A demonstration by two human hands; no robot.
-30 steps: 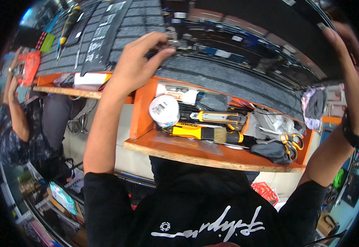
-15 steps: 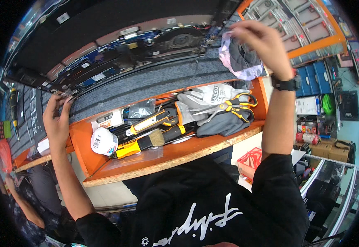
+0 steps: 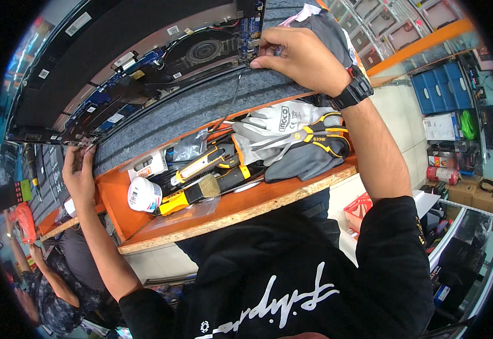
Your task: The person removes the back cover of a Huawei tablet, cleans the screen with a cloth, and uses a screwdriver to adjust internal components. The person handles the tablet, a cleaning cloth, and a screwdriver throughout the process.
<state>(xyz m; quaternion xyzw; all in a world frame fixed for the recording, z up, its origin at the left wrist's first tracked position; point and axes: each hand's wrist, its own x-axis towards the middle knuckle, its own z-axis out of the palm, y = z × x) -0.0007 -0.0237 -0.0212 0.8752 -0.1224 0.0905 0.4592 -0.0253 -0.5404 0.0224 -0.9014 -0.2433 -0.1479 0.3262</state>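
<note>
An opened laptop [image 3: 139, 93] with its blue boards, ribbon cables and round fan [image 3: 204, 51] exposed is on the dark blue-grey striped mat at the top left. My left hand [image 3: 79, 172] holds its near left corner, fingertips partly hidden under the edge. At its right end, beside the fan, my right hand [image 3: 303, 56] pinches the laptop's corner by the hinge area. My right fingers are closed there, and a small part between them is too covered to make out. A bunched grey and pink cloth [image 3: 332, 35] lies just beyond my right hand.
In front of the mat an orange open drawer [image 3: 201, 226] holds grey work gloves [image 3: 292, 121], yellow-black scissors [image 3: 308, 134], a utility knife [image 3: 201, 166], a brush [image 3: 208, 187] and a white tub [image 3: 143, 195]. A co-worker's arm [image 3: 54, 277] shows at lower left. Blue drawers [image 3: 441, 90] stand at right.
My right hand has come down and left from above the cloth to the laptop's right corner. The laptop sits further left in view; my left hand stays at its left corner.
</note>
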